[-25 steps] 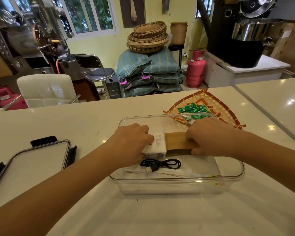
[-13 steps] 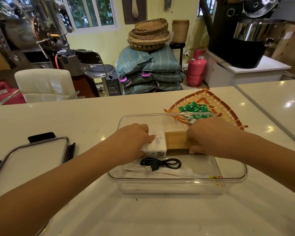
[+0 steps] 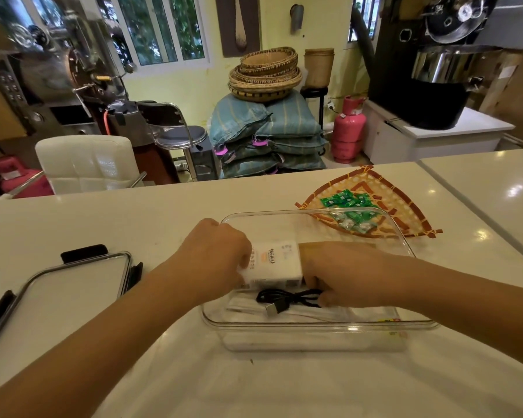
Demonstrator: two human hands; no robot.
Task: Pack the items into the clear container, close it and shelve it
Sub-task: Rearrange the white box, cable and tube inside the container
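Head view: I see both hands low inside the clear container (image 3: 405, 245), which sits on the worktop (image 3: 133, 221) straight ahead at 12 o'clock.
Change: half a second ago the right hand (image 3: 341, 273) rested on a wooden block beside the white box (image 3: 277, 262); now it has dropped toward me and the block is hidden under it.
Right fingers: curled at the black USB cable (image 3: 287, 298); they seem to pinch its loop, though I cannot tell how firmly.
Left fingers: the left hand (image 3: 215, 254) is clenched against the box's left end, holding it as before.
Meaning: I judge the items are being tidied inside the container, so packing is close to done; closing and shelving remain.
Lid: the lid (image 3: 73, 291) lies flat at 9 o'clock, well apart from the container, clips out.
Other things: a woven tray (image 3: 405, 200) with green packets (image 3: 344, 203) at 1 o'clock, partly seen through the far wall.
In the way: if the packets belong inside, they are not yet packed; a raised cable loop could foul the lid.
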